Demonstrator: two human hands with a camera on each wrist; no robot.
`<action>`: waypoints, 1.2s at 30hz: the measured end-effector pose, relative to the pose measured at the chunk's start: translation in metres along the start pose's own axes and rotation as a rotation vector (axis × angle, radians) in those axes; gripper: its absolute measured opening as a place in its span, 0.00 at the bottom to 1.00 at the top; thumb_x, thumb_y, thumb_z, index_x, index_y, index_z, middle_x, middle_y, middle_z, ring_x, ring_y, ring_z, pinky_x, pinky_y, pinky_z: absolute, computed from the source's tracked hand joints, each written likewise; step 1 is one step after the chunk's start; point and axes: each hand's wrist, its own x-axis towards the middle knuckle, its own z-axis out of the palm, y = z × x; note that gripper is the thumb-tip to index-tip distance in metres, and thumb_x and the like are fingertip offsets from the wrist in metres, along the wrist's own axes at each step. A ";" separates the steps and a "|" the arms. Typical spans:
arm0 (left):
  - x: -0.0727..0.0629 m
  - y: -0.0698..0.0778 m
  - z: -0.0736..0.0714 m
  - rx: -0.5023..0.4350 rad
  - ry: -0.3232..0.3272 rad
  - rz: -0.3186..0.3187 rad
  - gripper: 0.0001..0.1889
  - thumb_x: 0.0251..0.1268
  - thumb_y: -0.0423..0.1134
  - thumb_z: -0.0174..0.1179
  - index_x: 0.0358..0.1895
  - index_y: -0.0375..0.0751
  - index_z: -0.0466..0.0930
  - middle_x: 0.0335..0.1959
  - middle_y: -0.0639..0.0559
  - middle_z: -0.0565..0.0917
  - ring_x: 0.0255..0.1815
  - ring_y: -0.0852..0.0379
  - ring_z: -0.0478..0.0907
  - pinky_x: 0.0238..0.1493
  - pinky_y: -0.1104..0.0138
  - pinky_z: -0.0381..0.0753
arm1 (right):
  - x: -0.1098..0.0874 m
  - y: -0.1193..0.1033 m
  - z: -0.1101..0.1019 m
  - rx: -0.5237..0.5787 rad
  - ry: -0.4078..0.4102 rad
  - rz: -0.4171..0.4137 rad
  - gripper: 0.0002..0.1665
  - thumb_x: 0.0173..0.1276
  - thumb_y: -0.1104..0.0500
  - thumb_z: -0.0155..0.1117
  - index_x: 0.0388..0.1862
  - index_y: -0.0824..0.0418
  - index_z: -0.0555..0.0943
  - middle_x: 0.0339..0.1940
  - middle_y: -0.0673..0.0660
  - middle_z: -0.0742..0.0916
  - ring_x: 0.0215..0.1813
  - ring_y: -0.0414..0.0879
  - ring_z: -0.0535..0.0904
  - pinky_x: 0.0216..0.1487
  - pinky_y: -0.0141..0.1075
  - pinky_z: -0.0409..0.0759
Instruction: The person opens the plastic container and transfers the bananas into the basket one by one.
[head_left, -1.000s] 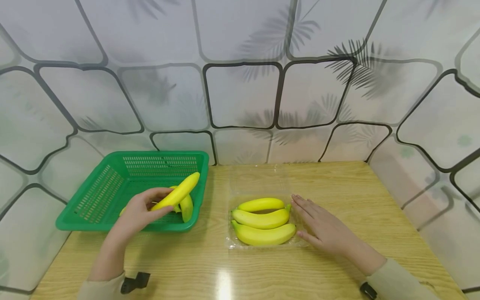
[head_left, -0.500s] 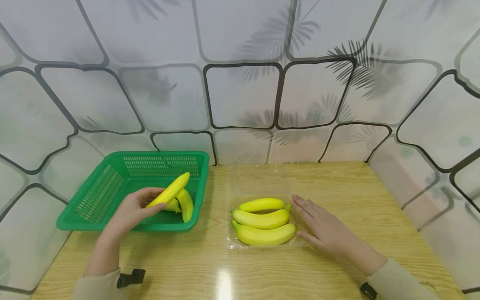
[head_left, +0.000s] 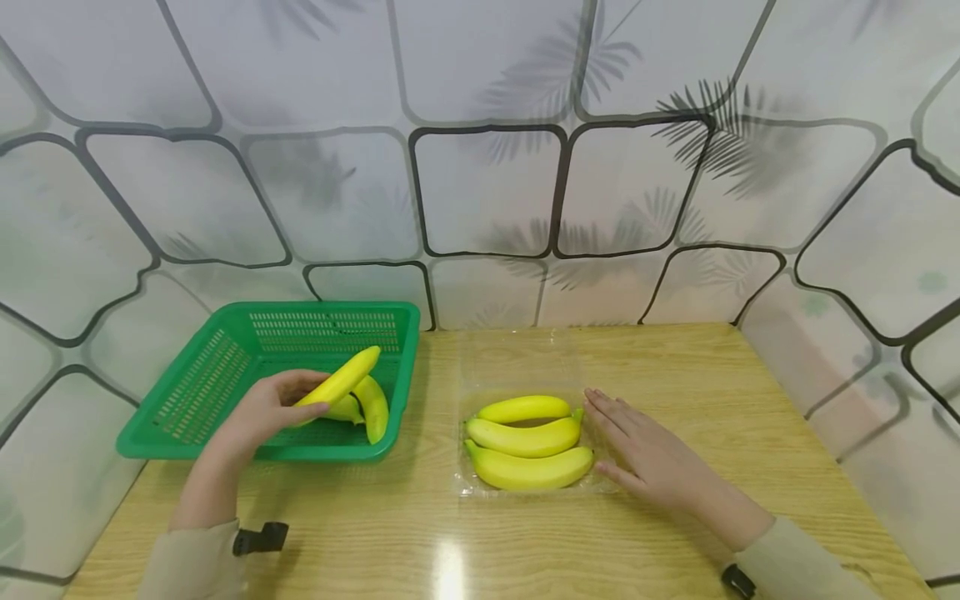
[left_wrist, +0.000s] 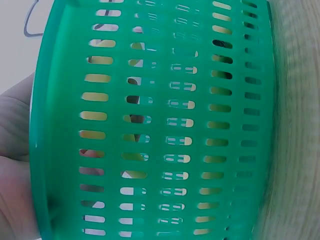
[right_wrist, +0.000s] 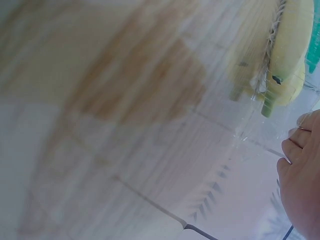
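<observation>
My left hand (head_left: 266,410) grips a yellow banana (head_left: 347,375) between thumb and fingers, over the green basket (head_left: 401,367). More bananas (head_left: 373,408) lie in the basket below it, partly covered by the held one. In the left wrist view the basket's slotted wall (left_wrist: 155,115) hides most of the hand, with a bit of it (left_wrist: 17,165) past the rim. Three bananas (head_left: 525,437) lie side by side in a clear plastic box (head_left: 461,483) with its lid (head_left: 517,358) folded back. My right hand (head_left: 645,454) rests at the box's right side, fingers straight and together.
The wooden table (head_left: 360,533) runs back to a patterned wall (head_left: 480,192), which also closes in both sides. The basket stands at the table's left, near the wall. A dark strap (head_left: 261,538) sits on the left wrist.
My left hand has drawn back a little to the left with the banana, uncovering more of the banana in the basket. The right hand and the clear box have stayed put.
</observation>
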 end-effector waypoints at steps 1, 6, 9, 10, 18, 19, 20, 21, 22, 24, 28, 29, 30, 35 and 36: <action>0.000 0.000 0.000 -0.004 -0.001 -0.005 0.28 0.76 0.39 0.67 0.72 0.29 0.75 0.66 0.30 0.82 0.63 0.37 0.82 0.49 0.65 0.84 | 0.000 0.000 0.000 -0.001 0.001 -0.001 0.48 0.79 0.46 0.63 0.86 0.67 0.57 0.84 0.68 0.68 0.83 0.58 0.66 0.89 0.28 0.35; 0.002 -0.001 -0.001 -0.011 -0.007 -0.030 0.29 0.77 0.42 0.66 0.73 0.29 0.74 0.67 0.29 0.80 0.66 0.33 0.80 0.53 0.59 0.85 | 0.000 0.000 -0.001 -0.010 0.009 -0.009 0.45 0.81 0.44 0.60 0.84 0.69 0.60 0.83 0.68 0.69 0.84 0.57 0.66 0.89 0.28 0.35; 0.004 -0.002 -0.002 -0.006 -0.014 -0.041 0.29 0.77 0.42 0.66 0.73 0.29 0.73 0.68 0.27 0.79 0.67 0.31 0.79 0.55 0.56 0.86 | 0.000 0.001 0.000 -0.010 0.010 -0.013 0.45 0.82 0.44 0.60 0.85 0.69 0.59 0.83 0.69 0.69 0.84 0.57 0.66 0.89 0.28 0.35; 0.004 -0.002 -0.002 -0.003 -0.015 -0.044 0.29 0.77 0.42 0.67 0.73 0.28 0.74 0.68 0.27 0.79 0.67 0.30 0.78 0.55 0.56 0.86 | 0.000 0.001 0.000 -0.009 0.008 -0.012 0.45 0.81 0.45 0.61 0.84 0.69 0.60 0.83 0.69 0.69 0.83 0.58 0.66 0.89 0.28 0.35; 0.007 -0.006 -0.004 0.014 -0.021 -0.040 0.29 0.76 0.41 0.67 0.72 0.28 0.75 0.68 0.27 0.79 0.68 0.29 0.78 0.56 0.55 0.87 | 0.000 0.001 0.002 0.000 -0.011 0.000 0.46 0.79 0.46 0.63 0.84 0.70 0.60 0.84 0.69 0.68 0.83 0.59 0.66 0.89 0.28 0.33; 0.008 -0.007 -0.004 0.015 -0.024 -0.037 0.28 0.76 0.41 0.67 0.72 0.28 0.75 0.69 0.27 0.78 0.68 0.29 0.77 0.57 0.53 0.87 | 0.000 0.001 0.002 0.000 -0.010 -0.001 0.46 0.79 0.45 0.63 0.83 0.70 0.61 0.84 0.69 0.68 0.84 0.58 0.65 0.89 0.28 0.33; 0.008 -0.007 -0.004 0.020 -0.026 -0.034 0.28 0.76 0.41 0.67 0.72 0.28 0.75 0.69 0.26 0.78 0.69 0.28 0.77 0.58 0.52 0.88 | 0.000 0.001 0.002 0.000 -0.008 -0.002 0.46 0.79 0.46 0.63 0.83 0.71 0.61 0.84 0.69 0.68 0.84 0.58 0.65 0.88 0.27 0.32; 0.008 -0.008 -0.004 0.022 -0.028 -0.033 0.28 0.77 0.41 0.67 0.72 0.28 0.74 0.70 0.26 0.77 0.69 0.28 0.76 0.59 0.51 0.88 | 0.000 0.001 0.003 -0.001 -0.007 -0.002 0.46 0.79 0.46 0.64 0.83 0.71 0.61 0.83 0.69 0.69 0.84 0.58 0.65 0.88 0.27 0.32; 0.008 -0.009 -0.004 0.023 -0.031 -0.033 0.28 0.77 0.41 0.66 0.72 0.28 0.74 0.71 0.26 0.77 0.70 0.28 0.76 0.60 0.51 0.87 | 0.000 0.001 0.003 -0.001 -0.006 -0.003 0.46 0.79 0.46 0.64 0.83 0.71 0.61 0.83 0.69 0.69 0.84 0.58 0.65 0.88 0.27 0.32; 0.009 -0.009 -0.004 0.027 -0.037 -0.032 0.29 0.77 0.41 0.66 0.72 0.27 0.73 0.71 0.26 0.76 0.70 0.28 0.75 0.61 0.50 0.87 | 0.000 0.001 0.003 -0.002 -0.009 0.000 0.46 0.78 0.46 0.64 0.83 0.71 0.62 0.84 0.69 0.68 0.84 0.58 0.65 0.89 0.28 0.33; 0.009 -0.009 -0.003 0.020 -0.047 -0.038 0.29 0.77 0.41 0.66 0.73 0.27 0.72 0.71 0.26 0.76 0.69 0.28 0.76 0.60 0.51 0.87 | 0.000 0.001 0.002 -0.005 -0.012 0.003 0.46 0.78 0.46 0.65 0.83 0.71 0.62 0.84 0.68 0.68 0.83 0.58 0.66 0.89 0.28 0.34; 0.009 -0.010 -0.003 0.018 -0.047 -0.036 0.29 0.78 0.41 0.66 0.73 0.27 0.72 0.71 0.26 0.76 0.69 0.29 0.76 0.60 0.51 0.87 | 0.000 0.001 0.002 -0.004 -0.011 0.003 0.46 0.77 0.47 0.65 0.83 0.71 0.62 0.84 0.68 0.68 0.83 0.59 0.67 0.89 0.28 0.34; 0.009 -0.010 -0.003 0.010 -0.050 -0.033 0.29 0.78 0.41 0.65 0.73 0.27 0.72 0.71 0.26 0.77 0.68 0.29 0.77 0.60 0.51 0.87 | 0.001 0.000 0.002 -0.002 -0.010 0.004 0.47 0.77 0.47 0.66 0.83 0.71 0.62 0.84 0.68 0.68 0.83 0.59 0.67 0.89 0.28 0.33; 0.008 -0.010 -0.002 -0.021 -0.040 -0.017 0.28 0.78 0.39 0.64 0.73 0.28 0.72 0.67 0.29 0.81 0.65 0.34 0.81 0.61 0.51 0.86 | 0.001 0.000 0.001 0.002 -0.008 0.004 0.48 0.75 0.48 0.68 0.83 0.70 0.61 0.84 0.68 0.68 0.82 0.60 0.67 0.89 0.28 0.34; 0.008 -0.010 -0.002 -0.023 -0.036 -0.013 0.27 0.78 0.39 0.64 0.73 0.28 0.73 0.67 0.29 0.82 0.65 0.34 0.81 0.61 0.50 0.85 | 0.001 0.000 0.001 0.000 -0.008 0.004 0.49 0.75 0.48 0.68 0.84 0.70 0.60 0.84 0.68 0.68 0.82 0.60 0.67 0.89 0.28 0.34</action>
